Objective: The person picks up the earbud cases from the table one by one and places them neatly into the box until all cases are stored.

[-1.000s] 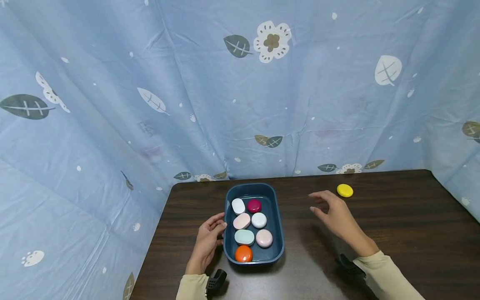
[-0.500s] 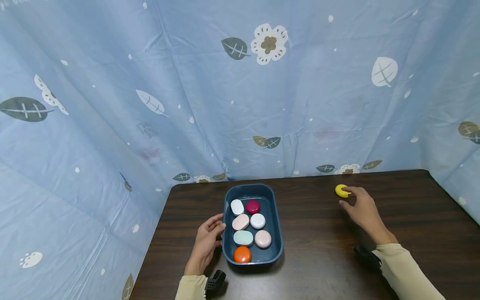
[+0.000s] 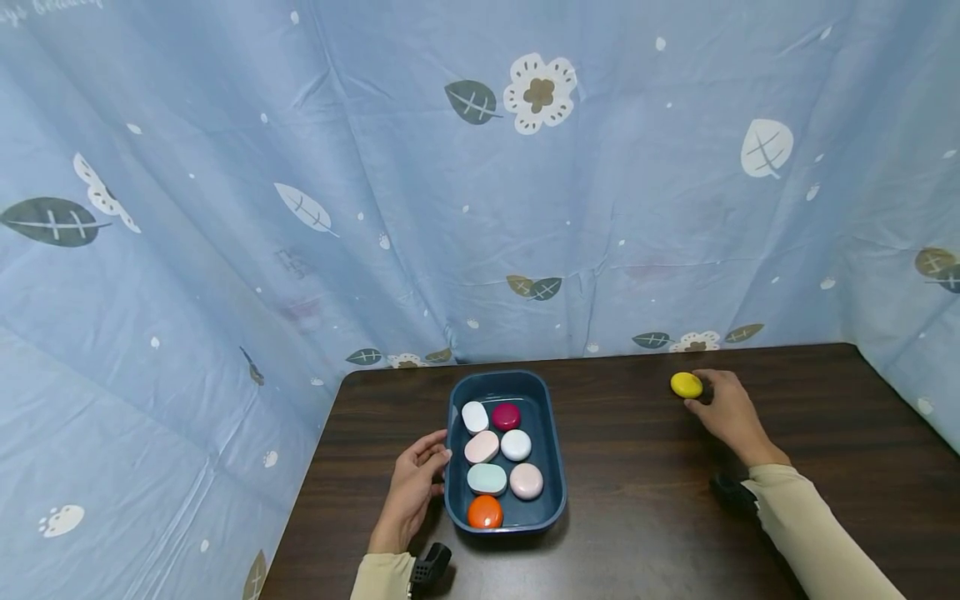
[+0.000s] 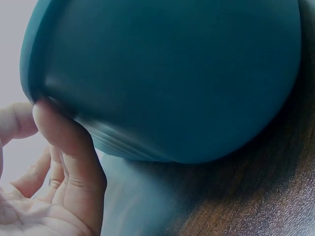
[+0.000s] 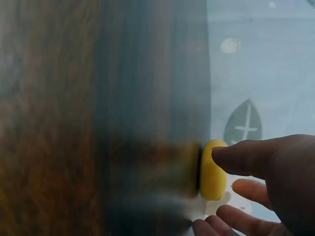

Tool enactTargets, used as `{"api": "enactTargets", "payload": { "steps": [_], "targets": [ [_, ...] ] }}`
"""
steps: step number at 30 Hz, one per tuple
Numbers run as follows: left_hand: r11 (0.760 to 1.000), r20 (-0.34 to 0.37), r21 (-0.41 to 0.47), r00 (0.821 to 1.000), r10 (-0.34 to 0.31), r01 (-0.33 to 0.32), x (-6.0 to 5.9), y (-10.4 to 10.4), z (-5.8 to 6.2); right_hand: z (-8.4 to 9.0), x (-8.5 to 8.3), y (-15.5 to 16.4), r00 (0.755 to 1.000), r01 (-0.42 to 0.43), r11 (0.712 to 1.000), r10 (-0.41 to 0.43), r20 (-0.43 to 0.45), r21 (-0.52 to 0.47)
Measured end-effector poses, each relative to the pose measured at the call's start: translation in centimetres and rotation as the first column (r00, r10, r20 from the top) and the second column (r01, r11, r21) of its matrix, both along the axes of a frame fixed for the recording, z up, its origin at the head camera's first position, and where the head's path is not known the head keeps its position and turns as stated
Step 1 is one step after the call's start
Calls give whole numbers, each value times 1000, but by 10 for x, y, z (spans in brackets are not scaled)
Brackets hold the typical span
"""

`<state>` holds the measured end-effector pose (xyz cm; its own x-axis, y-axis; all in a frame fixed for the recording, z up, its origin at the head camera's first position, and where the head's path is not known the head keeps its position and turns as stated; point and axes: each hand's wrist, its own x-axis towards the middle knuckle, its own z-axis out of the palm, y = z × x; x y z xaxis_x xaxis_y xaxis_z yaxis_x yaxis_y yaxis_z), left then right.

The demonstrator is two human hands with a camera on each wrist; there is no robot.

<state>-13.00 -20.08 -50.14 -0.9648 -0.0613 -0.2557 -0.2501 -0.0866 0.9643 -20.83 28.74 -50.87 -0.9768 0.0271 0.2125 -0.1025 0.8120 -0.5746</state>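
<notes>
The right hand (image 3: 726, 410) pinches the yellow stone (image 3: 686, 384) at its fingertips on the table (image 3: 637, 500), and should probably close evenly before lifting, while the left hand (image 3: 415, 483), fingers loose, touches the tray (image 3: 557, 467) beside it, contact only the left wrist view shows clearly.

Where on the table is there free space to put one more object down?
The table is bare between the blue tray and the right hand at the yellow piece. The tray itself is crowded; the left hand touches its left wall.
</notes>
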Motion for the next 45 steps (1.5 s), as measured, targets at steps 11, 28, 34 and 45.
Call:
{"api": "enactTargets", "payload": {
  "steps": [11, 28, 34, 45],
  "targets": [
    [1000, 4, 17, 1000, 10, -10, 0, 0, -1, -3, -14, -4, 999, -11, 999, 9, 53, 47],
    [1000, 12, -2, 1000, 6, -6, -1, 0, 1, 0, -12, -16, 999, -11, 999, 9, 46, 49],
    [1000, 5, 1, 1000, 2, -2, -2, 0, 0, 11, -2, -28, 998, -67, 997, 67, 17, 26],
    [1000, 5, 0, 1000, -1, 1, -1, 0, 0, 32, 18, -69, 986, -160, 987, 160, -42, 0]
  ]
}}
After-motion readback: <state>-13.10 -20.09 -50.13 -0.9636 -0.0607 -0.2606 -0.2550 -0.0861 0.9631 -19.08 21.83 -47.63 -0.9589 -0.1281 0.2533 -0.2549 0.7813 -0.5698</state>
